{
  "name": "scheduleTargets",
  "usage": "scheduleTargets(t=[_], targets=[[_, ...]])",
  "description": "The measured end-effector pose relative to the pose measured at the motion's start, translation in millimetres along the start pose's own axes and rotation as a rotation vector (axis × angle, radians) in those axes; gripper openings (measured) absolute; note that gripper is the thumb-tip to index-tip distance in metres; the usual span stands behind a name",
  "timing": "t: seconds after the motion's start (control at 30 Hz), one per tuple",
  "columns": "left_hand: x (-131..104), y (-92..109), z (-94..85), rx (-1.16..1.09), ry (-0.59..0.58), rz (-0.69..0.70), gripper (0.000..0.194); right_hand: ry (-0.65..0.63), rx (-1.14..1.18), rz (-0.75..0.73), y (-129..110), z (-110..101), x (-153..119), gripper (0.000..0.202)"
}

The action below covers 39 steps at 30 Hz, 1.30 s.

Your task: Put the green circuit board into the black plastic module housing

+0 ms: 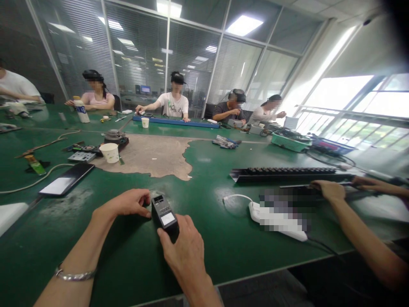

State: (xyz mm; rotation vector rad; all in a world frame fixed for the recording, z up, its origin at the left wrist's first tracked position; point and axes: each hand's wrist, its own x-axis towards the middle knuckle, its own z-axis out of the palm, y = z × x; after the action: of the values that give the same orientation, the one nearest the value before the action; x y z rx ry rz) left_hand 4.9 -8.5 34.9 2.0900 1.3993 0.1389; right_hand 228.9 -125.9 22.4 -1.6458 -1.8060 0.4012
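Observation:
A small black box-shaped electronic device with a white label and small openings in its top face stands on the green table in front of me. My right hand grips its near end, thumb on the left side and fingers on the right. Close by the far left side of the box is my left hand, its thumb and index finger apart and slightly bent. I see nothing between those fingers; whether they touch the box I cannot tell. A silver bracelet circles the left wrist.
On the left lie a phone, a paper cup and taken-apart electronic parts. A white power strip and a long black rail are to the right, beside a co-worker's hands. Other people sit across the table.

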Motion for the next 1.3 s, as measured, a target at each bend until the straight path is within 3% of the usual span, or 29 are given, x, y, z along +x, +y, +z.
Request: scheduleTargets(t=[0.17, 0.33, 0.5, 0.77, 0.93, 1.13, 1.3], targets=[[2.5, 0.4, 0.8, 0.073, 0.023, -0.014, 0.049, 0.063, 0.111, -0.049, 0.0, 0.1, 2.2, 0.024], [2.3, 0.7, 2.0, 0.081, 0.045, 0.006, 0.048, 0.077, 0.230, -0.086, -7.2, -22.2, 13.3, 0.023], [0.5, 3.3, 0.7, 0.101, 0.045, -0.005, 0.043, 0.145, 0.234, -0.124, 12.1, -37.2, 29.7, 0.026], [1.6, 3.6, 0.7, 0.096, 0.036, -0.021, 0.043, -0.003, 0.070, -0.181, 56.2, -27.4, 45.4, 0.027], [2.9, 5.5, 0.5, 0.085, 0.021, -0.034, 0.041, -0.096, -0.142, -0.220, 62.1, -33.9, 51.7, 0.028], [2.1, 7.9, -0.9, 0.067, 0.018, -0.030, 0.042, -0.206, -0.224, -0.329, 62.3, -45.3, 60.6, 0.050], [4.3, 4.3, 1.4, 0.059, 0.034, -0.036, 0.043, -0.188, -0.178, -0.391, 67.2, -40.9, 57.1, 0.037]])
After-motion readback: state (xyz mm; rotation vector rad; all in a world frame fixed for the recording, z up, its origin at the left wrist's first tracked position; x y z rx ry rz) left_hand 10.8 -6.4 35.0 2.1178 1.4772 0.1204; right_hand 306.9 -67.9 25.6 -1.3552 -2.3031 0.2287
